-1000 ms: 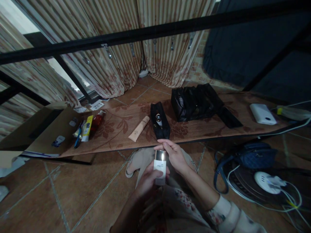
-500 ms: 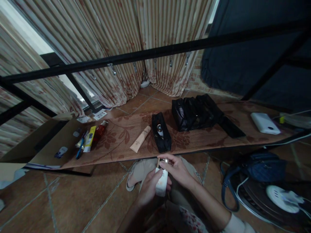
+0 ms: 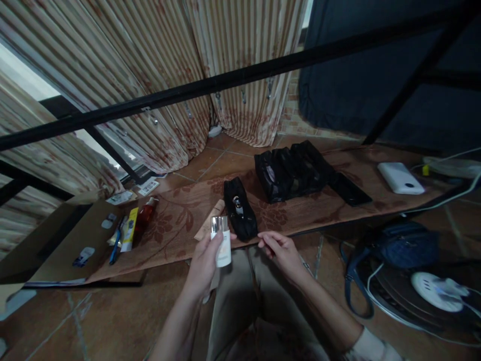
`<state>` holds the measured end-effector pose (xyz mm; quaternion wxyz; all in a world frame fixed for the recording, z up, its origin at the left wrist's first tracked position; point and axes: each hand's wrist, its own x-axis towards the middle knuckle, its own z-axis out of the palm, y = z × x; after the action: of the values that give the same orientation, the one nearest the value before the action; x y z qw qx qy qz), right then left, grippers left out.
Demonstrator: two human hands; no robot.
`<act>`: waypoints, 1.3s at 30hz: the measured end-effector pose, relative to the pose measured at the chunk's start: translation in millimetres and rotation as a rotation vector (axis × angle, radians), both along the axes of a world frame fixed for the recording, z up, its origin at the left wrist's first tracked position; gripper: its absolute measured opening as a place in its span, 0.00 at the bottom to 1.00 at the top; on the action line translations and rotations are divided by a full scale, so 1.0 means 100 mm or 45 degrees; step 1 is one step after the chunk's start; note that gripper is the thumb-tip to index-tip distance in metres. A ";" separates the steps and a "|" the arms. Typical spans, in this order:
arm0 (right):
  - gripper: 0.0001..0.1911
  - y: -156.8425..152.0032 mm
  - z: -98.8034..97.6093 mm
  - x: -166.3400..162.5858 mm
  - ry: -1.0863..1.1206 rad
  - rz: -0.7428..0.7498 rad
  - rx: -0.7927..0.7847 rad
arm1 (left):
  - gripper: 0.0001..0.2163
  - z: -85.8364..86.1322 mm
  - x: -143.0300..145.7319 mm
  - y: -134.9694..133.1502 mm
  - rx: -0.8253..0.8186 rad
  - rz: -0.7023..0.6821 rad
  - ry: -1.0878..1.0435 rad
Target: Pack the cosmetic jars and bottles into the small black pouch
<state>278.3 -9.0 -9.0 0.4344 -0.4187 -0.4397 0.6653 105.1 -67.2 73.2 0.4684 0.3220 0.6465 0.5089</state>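
My left hand [image 3: 206, 255] is wrapped round a small white bottle [image 3: 223, 248] with a shiny silver cap, held upright above my lap. With thumb and finger together, my right hand [image 3: 280, 253] pinches the near right corner of a narrow black pouch [image 3: 244, 223]. The pouch lies open on the cloth-covered shelf, and a bottle with a shiny top [image 3: 236, 202] shows inside it. Just left of the pouch lies a beige squeeze tube [image 3: 206, 226], partly hidden behind the white bottle.
A larger black mesh bag [image 3: 287, 173] sits right of the pouch, with a white power bank [image 3: 400, 177] further right. On the left stand a cardboard box [image 3: 67, 245], a yellow-and-white tube [image 3: 130, 229] and a red bottle [image 3: 146, 213]. A black rail [image 3: 225, 80] crosses above.
My right hand has left the bottle's top and moved to the pouch's near corner. The left hand has carried the bottle up and left; its silver cap now sits on top.
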 end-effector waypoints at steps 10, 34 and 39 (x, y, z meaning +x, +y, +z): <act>0.20 0.19 -0.15 0.15 0.022 -0.143 -0.133 | 0.17 0.03 -0.13 0.47 0.279 0.073 0.003; 0.21 0.61 -0.38 0.01 0.010 -0.210 -0.258 | 0.12 -0.05 -0.16 0.93 0.280 0.236 0.118; 0.21 0.73 -0.42 -0.03 -0.004 -0.233 -0.281 | 0.10 -0.03 -0.12 0.99 0.245 0.223 0.203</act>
<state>274.9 64.0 -51.4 0.4438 -0.5032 -0.3245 0.6667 93.3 32.1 70.3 0.3366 0.3470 0.6554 0.5802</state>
